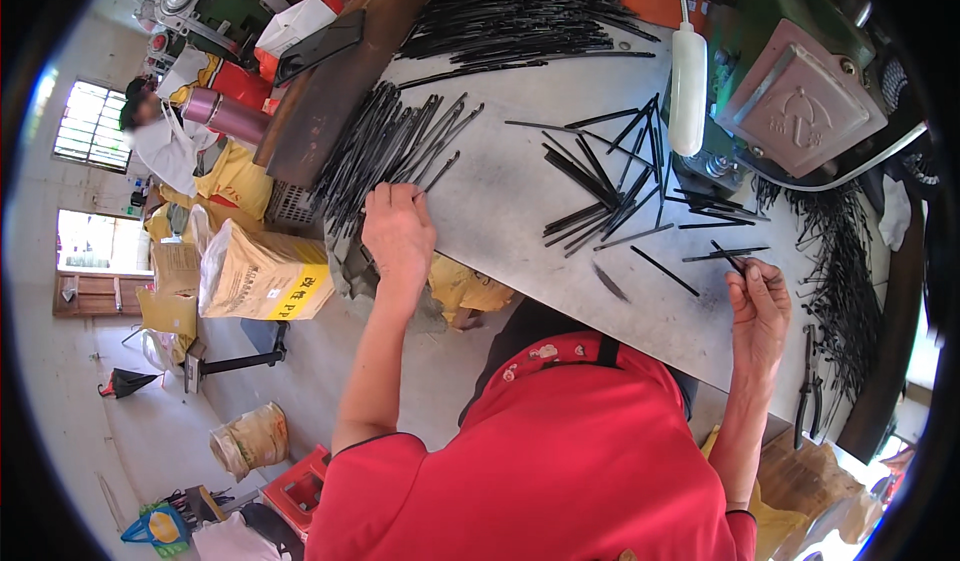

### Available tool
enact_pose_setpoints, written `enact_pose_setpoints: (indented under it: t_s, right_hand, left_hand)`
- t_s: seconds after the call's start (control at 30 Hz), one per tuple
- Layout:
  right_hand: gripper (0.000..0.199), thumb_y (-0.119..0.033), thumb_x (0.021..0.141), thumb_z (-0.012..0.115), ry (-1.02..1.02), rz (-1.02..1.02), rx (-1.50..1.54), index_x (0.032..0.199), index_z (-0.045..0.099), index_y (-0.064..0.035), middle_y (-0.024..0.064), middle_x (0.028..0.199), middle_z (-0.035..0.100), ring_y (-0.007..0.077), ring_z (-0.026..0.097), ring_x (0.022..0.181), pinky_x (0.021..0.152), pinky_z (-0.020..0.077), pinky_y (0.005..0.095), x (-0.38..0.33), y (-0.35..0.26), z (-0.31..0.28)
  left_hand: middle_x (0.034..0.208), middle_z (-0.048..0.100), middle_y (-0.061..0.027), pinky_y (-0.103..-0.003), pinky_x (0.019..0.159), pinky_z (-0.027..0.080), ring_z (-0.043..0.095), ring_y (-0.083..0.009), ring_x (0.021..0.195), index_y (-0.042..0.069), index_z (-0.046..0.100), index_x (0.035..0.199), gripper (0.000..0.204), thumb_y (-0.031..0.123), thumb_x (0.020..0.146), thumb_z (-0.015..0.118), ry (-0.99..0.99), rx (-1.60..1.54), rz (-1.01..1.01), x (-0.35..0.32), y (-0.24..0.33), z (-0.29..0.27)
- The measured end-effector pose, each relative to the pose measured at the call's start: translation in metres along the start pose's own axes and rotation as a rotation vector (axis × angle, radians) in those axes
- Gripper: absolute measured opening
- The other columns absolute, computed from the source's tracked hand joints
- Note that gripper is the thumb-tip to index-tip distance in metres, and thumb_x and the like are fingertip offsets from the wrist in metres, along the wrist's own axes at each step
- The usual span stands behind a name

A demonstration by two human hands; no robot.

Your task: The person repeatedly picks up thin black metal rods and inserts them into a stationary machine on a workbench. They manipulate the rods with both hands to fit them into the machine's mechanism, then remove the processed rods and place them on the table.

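Thin black rods lie in a dense pile (pixel 375 146) at the table's left side. My left hand (pixel 398 229) rests at the near end of that pile, its fingers bent and pressed together over the rods; what is under the fingertips is hidden. Over at the right, my right hand (pixel 760 306) pinches a short black rod (pixel 725 257) between thumb and fingers, just above the tabletop. Several short black rods (pixel 600 186) are scattered crosswise on the grey metal table (pixel 490 211) between my hands. One lone rod (pixel 665 270) lies left of my right hand.
A larger heap of black rods (pixel 520 16) covers the far side. A green machine with a pinkish cover plate (pixel 800 101) and a white lamp (pixel 688 91) stand at the far right. Pliers (pixel 808 391) lie near the right edge, beside tangled black pieces (pixel 840 281). Sacks (pixel 265 271) stand left.
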State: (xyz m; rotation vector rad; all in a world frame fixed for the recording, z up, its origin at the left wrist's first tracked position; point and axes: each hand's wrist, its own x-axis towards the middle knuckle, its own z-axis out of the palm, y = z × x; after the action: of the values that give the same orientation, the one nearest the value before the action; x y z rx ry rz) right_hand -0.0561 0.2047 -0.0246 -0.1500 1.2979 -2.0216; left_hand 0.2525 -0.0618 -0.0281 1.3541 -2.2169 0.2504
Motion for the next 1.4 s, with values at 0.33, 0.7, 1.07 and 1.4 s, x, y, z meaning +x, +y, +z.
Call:
enact_pose_setpoints:
  t_s: [0.33, 0.7, 1.07, 1.4]
  right_hand:
    - [0.021, -0.002, 0.087, 0.059, 0.151, -0.198, -0.516, 0.108, 0.056, 0.0011, 0.0061, 0.082, 0.061, 0.0139, 0.065, 0.069, 0.062, 0.0523, 0.0215, -0.005, -0.026, -0.009]
    - [0.080, 0.014, 0.071, 0.051, -0.167, -0.593, -2.038, 0.145, 0.030, -0.0119, 0.0115, 0.068, 0.054, 0.0242, 0.056, 0.049, 0.051, 0.0475, 0.0341, -0.035, -0.061, 0.033]
    - [0.010, -0.006, 0.081, 0.062, -0.260, -0.547, -1.559, 0.090, 0.061, -0.0023, 0.0141, 0.073, 0.059, 0.0306, 0.058, 0.057, 0.052, 0.0452, 0.0363, -0.009, -0.034, 0.022]
    - [0.012, -0.006, 0.081, 0.063, -0.034, -0.307, -1.277, 0.092, 0.063, 0.0002, 0.0102, 0.063, 0.057, 0.0143, 0.050, 0.047, 0.048, 0.0406, 0.0289, -0.018, -0.034, 0.018]
  left_hand:
    - [0.095, 0.057, -0.0127, -0.041, 0.077, 0.044, 0.053, -0.0319, 0.089, 0.002, 0.060, 0.092, 0.018, 0.007, 0.076, 0.065, -0.025, -0.127, 0.229, 0.032, 0.018, 0.019]
    - [0.092, 0.059, -0.0078, -0.038, 0.076, 0.045, 0.054, -0.0272, 0.087, 0.007, 0.069, 0.096, 0.022, 0.009, 0.074, 0.067, 0.149, 0.120, 0.182, 0.052, -0.071, 0.032]
    - [0.099, 0.060, -0.0111, -0.038, 0.082, 0.045, 0.055, -0.0306, 0.095, 0.006, 0.066, 0.094, 0.023, 0.001, 0.072, 0.068, 0.126, -0.110, 0.175, 0.088, -0.008, 0.029]
    - [0.083, 0.060, -0.0078, -0.037, 0.077, 0.046, 0.056, -0.0280, 0.081, 0.005, 0.068, 0.085, 0.010, 0.005, 0.075, 0.066, 0.036, -0.223, 0.386, 0.146, 0.091, 0.111]
